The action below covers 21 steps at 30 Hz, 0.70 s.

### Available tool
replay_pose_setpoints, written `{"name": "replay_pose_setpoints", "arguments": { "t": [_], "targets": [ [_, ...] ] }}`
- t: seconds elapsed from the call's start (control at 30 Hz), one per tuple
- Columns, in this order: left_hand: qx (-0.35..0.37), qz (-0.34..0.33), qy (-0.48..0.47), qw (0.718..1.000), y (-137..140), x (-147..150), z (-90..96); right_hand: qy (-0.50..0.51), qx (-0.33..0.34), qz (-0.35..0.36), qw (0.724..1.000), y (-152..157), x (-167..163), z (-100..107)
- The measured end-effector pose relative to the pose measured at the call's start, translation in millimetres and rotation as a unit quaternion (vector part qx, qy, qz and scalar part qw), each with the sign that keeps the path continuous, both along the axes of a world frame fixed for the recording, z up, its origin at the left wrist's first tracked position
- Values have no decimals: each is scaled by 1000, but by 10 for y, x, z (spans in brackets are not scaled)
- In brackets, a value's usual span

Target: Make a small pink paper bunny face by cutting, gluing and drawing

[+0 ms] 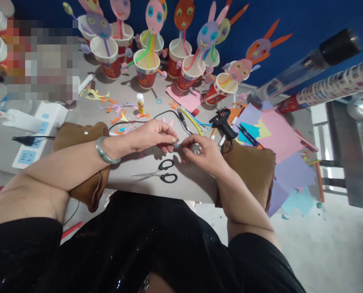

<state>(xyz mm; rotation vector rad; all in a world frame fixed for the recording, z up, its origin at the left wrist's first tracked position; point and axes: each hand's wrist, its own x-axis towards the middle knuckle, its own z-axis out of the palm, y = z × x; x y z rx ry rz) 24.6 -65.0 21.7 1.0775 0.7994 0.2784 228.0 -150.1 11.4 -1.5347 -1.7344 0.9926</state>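
Note:
My left hand (155, 136), with a bracelet at the wrist, is closed in a pinch on a small blue piece (177, 144), its exact kind too small to make out. From the other side, the fingertips of my right hand (204, 152) pinch at the same piece. A small round whitish thing (196, 149), perhaps a roll of clear tape, shows at my right palm; whether it is gripped is unclear. Below both hands, black-handled scissors (159, 171) lie on the grey table (129, 183), blades pointing left.
Paper cups with animal heads (146, 69) line the back. A glue stick (140, 104) stands amid paper scraps. To the right are a black glue gun (224, 122), coloured paper (279, 130) and stacked cups (331, 87). Brown cushions (251, 171) lie under my forearms; a power strip (40, 134) is left.

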Motion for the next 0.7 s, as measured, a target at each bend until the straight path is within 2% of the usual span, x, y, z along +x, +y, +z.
{"name": "replay_pose_setpoints", "arguments": {
  "t": [0.13, 0.27, 0.5, 0.7],
  "targets": [
    [-5, 2, -3, 1000, -8, 17, 1, 52, -41, -17, 998, -9, -39, 33],
    [-3, -5, 10, 1000, -24, 21, 16, 76, -38, -25, 996, -5, -95, 44],
    [23, -12, 23, 999, -36, 27, 47, 146, -87, -52, 984, -11, -143, -51],
    [21, -3, 21, 1000, -35, 26, 45, 170, -81, -60, 980, -9, -112, -108]
  ]
}}
